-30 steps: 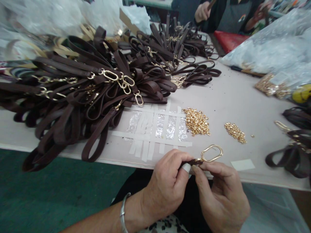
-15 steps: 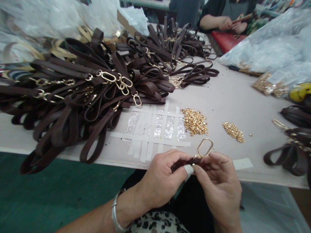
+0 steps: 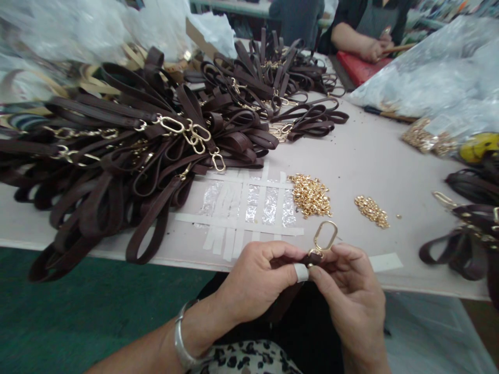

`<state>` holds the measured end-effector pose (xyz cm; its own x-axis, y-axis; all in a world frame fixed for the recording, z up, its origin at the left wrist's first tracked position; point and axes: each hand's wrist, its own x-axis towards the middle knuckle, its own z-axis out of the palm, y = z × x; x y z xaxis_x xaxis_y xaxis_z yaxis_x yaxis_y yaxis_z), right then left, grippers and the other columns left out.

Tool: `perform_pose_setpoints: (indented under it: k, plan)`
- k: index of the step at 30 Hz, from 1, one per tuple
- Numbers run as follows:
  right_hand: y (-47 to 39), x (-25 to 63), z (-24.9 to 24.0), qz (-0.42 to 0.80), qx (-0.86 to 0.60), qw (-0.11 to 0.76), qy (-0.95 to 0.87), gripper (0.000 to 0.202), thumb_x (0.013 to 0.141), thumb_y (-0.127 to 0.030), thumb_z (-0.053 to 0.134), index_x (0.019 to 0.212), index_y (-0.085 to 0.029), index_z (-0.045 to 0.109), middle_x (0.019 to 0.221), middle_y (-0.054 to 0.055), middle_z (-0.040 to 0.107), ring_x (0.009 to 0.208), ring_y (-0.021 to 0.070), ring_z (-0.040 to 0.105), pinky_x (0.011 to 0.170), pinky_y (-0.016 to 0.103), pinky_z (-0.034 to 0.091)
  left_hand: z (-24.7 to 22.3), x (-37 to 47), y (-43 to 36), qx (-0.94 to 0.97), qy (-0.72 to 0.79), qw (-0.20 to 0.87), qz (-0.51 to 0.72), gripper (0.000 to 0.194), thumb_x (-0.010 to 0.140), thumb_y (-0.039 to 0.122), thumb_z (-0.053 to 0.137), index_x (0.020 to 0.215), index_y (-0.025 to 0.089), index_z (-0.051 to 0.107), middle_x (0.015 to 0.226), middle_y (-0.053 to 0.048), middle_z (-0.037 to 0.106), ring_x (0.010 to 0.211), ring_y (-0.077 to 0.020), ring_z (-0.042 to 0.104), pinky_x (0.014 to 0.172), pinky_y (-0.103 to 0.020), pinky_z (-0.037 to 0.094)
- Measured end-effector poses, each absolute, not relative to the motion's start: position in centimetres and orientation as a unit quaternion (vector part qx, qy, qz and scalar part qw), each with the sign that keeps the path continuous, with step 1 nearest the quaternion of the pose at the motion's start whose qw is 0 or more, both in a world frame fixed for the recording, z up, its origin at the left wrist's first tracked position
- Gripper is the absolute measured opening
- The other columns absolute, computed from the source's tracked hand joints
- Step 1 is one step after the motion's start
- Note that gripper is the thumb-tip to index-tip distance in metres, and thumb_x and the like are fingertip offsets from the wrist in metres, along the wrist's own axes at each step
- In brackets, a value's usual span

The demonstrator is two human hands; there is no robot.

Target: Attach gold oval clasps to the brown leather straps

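Observation:
Between my two hands, above the table's front edge, is a dark brown leather strap [image 3: 313, 258] with a gold oval clasp [image 3: 326, 235] standing up from its end. My left hand [image 3: 259, 283] is closed on the strap from the left, white tape wrapped round its thumb. From the other side my right hand [image 3: 349, 296] pinches the same strap end, its thumb against a small gold stud [image 3: 310, 266]. Most of the strap is hidden by the fingers and hangs down toward my lap. Just beyond lie a pile of small gold rivets [image 3: 311, 196] and a smaller pile of gold pieces [image 3: 371, 211].
A large heap of brown straps [image 3: 156, 140] with gold clasps covers the table's left. More straps [image 3: 454, 254] lie at the right edge. Clear plastic bags [image 3: 432, 67] stand at the back right, near a co-worker's hands [image 3: 376, 49]. Tape strips [image 3: 241, 208] mark the tabletop.
My hands stay on the strap end with little movement; slightly more of the brown leather shows between them. The co-worker's hands have shifted at the back. The whole view has moved slightly.

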<state>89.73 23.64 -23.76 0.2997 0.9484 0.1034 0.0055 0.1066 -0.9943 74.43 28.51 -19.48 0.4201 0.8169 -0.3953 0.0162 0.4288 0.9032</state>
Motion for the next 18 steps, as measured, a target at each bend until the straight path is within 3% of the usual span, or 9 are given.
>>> perform_pose_setpoints:
  k: [4,8,18]
  plan:
    - [23.5,89.91,-24.31,0.263,-0.56,0.572,-0.538,0.028,0.082,-0.01,0.071,0.106,-0.024,0.066,0.103,0.003,0.069,0.096,0.015,0.068,0.086,0.027,0.057,-19.5,74.44,28.54,0.463,0.461,0.706,0.274,0.019,0.084,0.018,0.063,0.097,0.021,0.077,0.079,0.0,0.076,0.075,-0.0137,0.068,0.071,-0.024,0.053]
    - [23.5,90.19,-23.94,0.138,-0.567,0.512,-0.63,0.024,0.083,-0.006,0.068,0.1,-0.022,0.07,0.1,0.002,0.067,0.095,0.0126,0.065,0.085,0.024,0.052,-19.39,74.86,28.36,0.504,0.469,0.657,0.307,0.023,0.084,0.013,0.062,0.098,0.021,0.077,0.098,-0.002,0.078,0.092,-0.016,0.07,0.088,-0.028,0.054]
    - [23.42,90.56,-24.25,0.242,-0.548,0.541,-0.591,0.02,0.084,-0.007,0.068,0.095,-0.023,0.069,0.097,0.0,0.068,0.092,0.0121,0.066,0.083,0.023,0.052,-19.66,75.07,27.79,0.501,0.471,0.641,0.341,0.02,0.083,0.013,0.062,0.096,0.018,0.077,0.095,-0.003,0.078,0.088,-0.0152,0.07,0.086,-0.027,0.056]
